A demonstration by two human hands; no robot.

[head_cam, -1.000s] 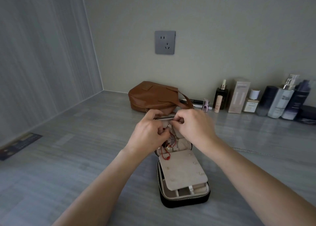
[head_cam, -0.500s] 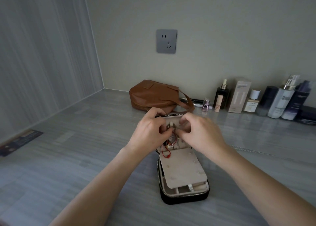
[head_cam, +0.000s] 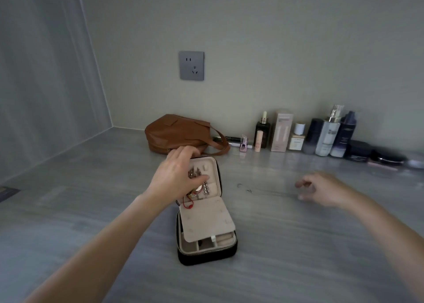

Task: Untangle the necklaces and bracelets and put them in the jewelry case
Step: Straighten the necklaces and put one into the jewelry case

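— Any lettering legible?
— None. Pale print on the tall pink carton and on the dark bottles beside it, red marks on a slim peach tube: all too small and blurred to read.
— And the jewelry case?
— Mid-way along the grey streaked countertop, unzipped and lying open. Black outside, metal zip teeth round the rim, beige velvety lining, a rounded square in shape. Over the divided lower half, a beige padded flap, tilted; behind it, the lid, opened back.
— The jewellery?
— Against the lid's lining, a tangle of silvery and gold links, with a red cord hanging onto the flap. Apart from it, a thin chain on the countertop, right of the case.
— Hands?
— As for the left hand: spread flat over the tangle, fingers nearly straight, tips at the lid's upper rim, thumb across the links. As for the right hand: well to the right, low over the countertop, fingers loosely bent; too blurred to tell whether pinching anything.
— Behind?
— A tan leather bag, smooth and slouched, by the wall; above, a grey square socket plate.
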